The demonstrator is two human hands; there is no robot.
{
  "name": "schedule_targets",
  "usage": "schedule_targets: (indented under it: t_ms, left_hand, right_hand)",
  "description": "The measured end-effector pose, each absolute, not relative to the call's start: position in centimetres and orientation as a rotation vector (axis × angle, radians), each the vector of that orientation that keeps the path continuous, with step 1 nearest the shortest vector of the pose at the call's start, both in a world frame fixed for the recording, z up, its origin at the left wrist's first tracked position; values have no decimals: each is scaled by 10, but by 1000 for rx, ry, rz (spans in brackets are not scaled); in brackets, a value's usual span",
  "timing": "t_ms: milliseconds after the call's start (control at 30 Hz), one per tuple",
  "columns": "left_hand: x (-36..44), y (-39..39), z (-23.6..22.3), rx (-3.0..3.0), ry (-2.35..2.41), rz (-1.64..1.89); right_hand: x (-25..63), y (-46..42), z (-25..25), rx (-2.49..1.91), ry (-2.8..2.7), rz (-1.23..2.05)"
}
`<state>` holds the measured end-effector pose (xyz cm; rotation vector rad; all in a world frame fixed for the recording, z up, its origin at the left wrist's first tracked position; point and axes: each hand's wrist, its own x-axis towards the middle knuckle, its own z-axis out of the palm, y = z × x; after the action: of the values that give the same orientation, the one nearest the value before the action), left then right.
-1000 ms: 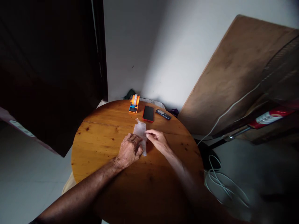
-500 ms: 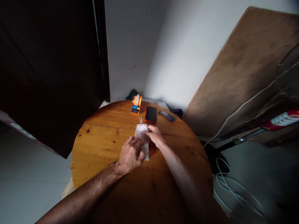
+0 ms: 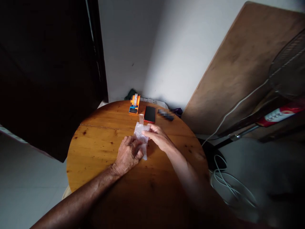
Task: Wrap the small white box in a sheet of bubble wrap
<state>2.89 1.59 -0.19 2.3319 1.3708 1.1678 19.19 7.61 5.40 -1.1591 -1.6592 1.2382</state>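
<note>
A piece of bubble wrap (image 3: 141,132), whitish and see-through, is between my hands over the round wooden table (image 3: 95,143). My left hand (image 3: 128,150) grips its lower left part, the fingers curled, and a strip of the wrap hangs out below them. My right hand (image 3: 156,136) pinches the upper right edge between thumb and fingers. A clear strip of tape (image 3: 141,119) sticks up past the wrap's top edge. Whether anything lies inside the wrap I cannot tell.
At the table's far side stand an orange and blue tape dispenser (image 3: 134,103), a black phone-like slab with red edges (image 3: 150,114) and a blurred dark item (image 3: 166,114). Right of the table are a fan stand (image 3: 235,137) and loose white cable (image 3: 228,178). A wall rises behind.
My right hand has turned the wrap's upper part, which now looks wider and more crumpled. More of the clear tape strip shows above it. The whole view has shifted slightly.
</note>
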Motion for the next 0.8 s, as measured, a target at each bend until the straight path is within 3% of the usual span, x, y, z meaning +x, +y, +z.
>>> schedule_targets:
  t_ms: [333, 800]
  left_hand:
    - [30, 14, -10, 2076, 1664, 1379]
    - [0, 20, 20, 2085, 967, 933]
  right_hand:
    - [197, 26, 55, -1185, -2079, 711]
    - [203, -10, 19, -962, -2274, 145]
